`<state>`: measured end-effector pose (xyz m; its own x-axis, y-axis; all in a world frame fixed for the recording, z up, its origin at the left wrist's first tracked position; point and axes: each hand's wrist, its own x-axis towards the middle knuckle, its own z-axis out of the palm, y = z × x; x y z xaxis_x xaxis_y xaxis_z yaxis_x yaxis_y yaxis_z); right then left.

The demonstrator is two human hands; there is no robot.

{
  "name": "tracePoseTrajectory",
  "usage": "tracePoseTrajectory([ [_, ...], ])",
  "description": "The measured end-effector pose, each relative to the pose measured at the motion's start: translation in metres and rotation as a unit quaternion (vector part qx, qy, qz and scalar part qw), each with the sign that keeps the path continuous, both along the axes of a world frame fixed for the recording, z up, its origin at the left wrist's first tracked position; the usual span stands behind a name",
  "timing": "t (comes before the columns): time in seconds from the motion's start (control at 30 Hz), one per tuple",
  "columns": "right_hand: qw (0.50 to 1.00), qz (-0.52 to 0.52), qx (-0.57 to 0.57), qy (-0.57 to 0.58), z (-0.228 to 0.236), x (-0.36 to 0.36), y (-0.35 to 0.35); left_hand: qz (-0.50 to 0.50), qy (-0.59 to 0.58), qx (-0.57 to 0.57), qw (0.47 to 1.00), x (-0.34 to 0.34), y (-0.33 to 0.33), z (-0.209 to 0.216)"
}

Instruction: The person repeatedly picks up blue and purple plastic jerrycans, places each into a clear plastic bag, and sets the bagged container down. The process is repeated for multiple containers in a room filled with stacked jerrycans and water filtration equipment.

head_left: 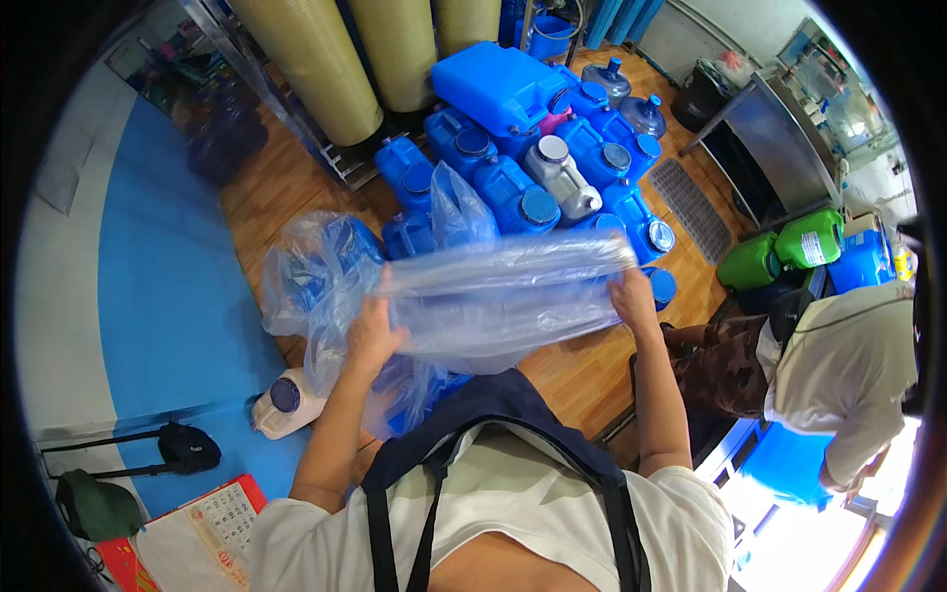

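Stretched between my two hands is a large clear plastic bag [508,301], slightly blurred by motion. My left hand [371,333] grips its left end, and my right hand [632,289] grips the upper right corner. Just beyond the bag stand many blue water jugs [521,195] with dark round caps, and one whitish jug [567,180] among them. More clear plastic wrap [301,271] covers blue jugs to the left of my left hand. Below the held bag, loose plastic hangs over another blue container, mostly hidden.
Tall tan cylinders [395,59] stand in a metal frame at the back. A cream jug [288,400] is on the left. At the right, another person [838,365] bends by a blue container. Green jugs [811,239] and a metal table [755,138] are behind them.
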<state>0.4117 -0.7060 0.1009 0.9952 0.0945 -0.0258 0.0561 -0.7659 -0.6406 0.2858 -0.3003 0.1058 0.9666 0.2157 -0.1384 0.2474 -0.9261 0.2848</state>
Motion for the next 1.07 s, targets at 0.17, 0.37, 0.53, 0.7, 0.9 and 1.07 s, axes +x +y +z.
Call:
tracePoseTrajectory([
  [0.17, 0.786, -0.055, 0.592, -0.171, -0.068, 0.005, 0.011, -0.057, -0.202, -0.162, 0.964, -0.005, 0.002, -0.065],
  [0.37, 0.78, 0.181, 0.033, 0.598, -0.205, -0.06, -0.091, -0.011, 0.259, -0.148, 0.955, -0.074, -0.027, -0.131],
  [0.53, 0.795, -0.213, 0.306, 0.478, -0.212, 0.034, -0.13, -0.019, 0.267, -0.079, 0.96, -0.042, -0.053, -0.084],
  [0.7, 0.966, 0.174, -0.145, 0.125, -0.26, 0.151, -0.058, -0.02, 0.193, -0.111, 0.975, -0.012, -0.075, -0.085],
  [0.9, 0.732, 0.5, -0.463, -0.017, -0.304, 0.253, 0.072, -0.012, 0.16, -0.151, 0.975, 0.001, -0.1, -0.082],
  [1.07, 0.519, 0.574, -0.625, -0.096, -0.373, 0.325, 0.152, 0.045, 0.165, -0.159, 0.972, 0.0, -0.104, -0.099],
])
